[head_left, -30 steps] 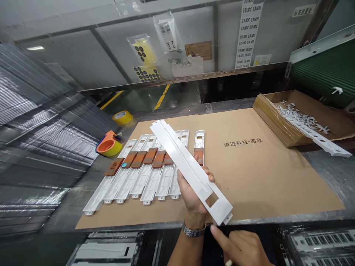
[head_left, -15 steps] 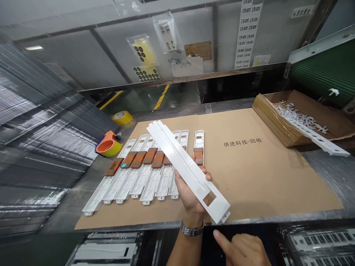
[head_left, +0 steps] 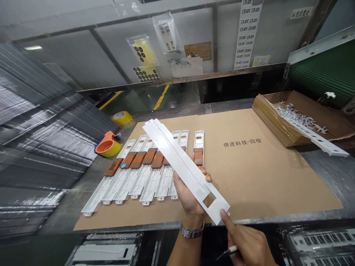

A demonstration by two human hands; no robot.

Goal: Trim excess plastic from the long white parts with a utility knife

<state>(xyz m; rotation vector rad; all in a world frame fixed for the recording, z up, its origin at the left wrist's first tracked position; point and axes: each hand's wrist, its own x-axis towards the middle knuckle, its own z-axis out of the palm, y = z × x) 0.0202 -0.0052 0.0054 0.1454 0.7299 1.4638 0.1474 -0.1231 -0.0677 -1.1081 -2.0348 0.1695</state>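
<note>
My left hand (head_left: 188,194), with a metal-band watch on its wrist, is wrapped round a long white plastic strip (head_left: 180,162) that slants from upper left to lower right. A square cut-out shows near the strip's lower end. My right hand (head_left: 246,240) reaches in from the bottom right, its index fingertip at that lower end. Its curled fingers hold a slim pen-like tool (head_left: 229,252) with a dark thin tip; its exact kind is unclear. Behind the held strip, several similar white strips (head_left: 149,184) lie in a row, with reddish-brown blocks (head_left: 138,160) across them.
Brown cardboard sheet (head_left: 263,177) covers the bench. A cardboard box (head_left: 273,122) of small white pieces stands at the right, a slotted white strip (head_left: 321,139) over its edge. Yellow tape (head_left: 121,118) and an orange-yellow tape holder (head_left: 108,144) are at left.
My right hand has moved up to the strip's lower end, and the pen-like tool has come into sight in it. The strip has shifted slightly to the left at its upper end.
</note>
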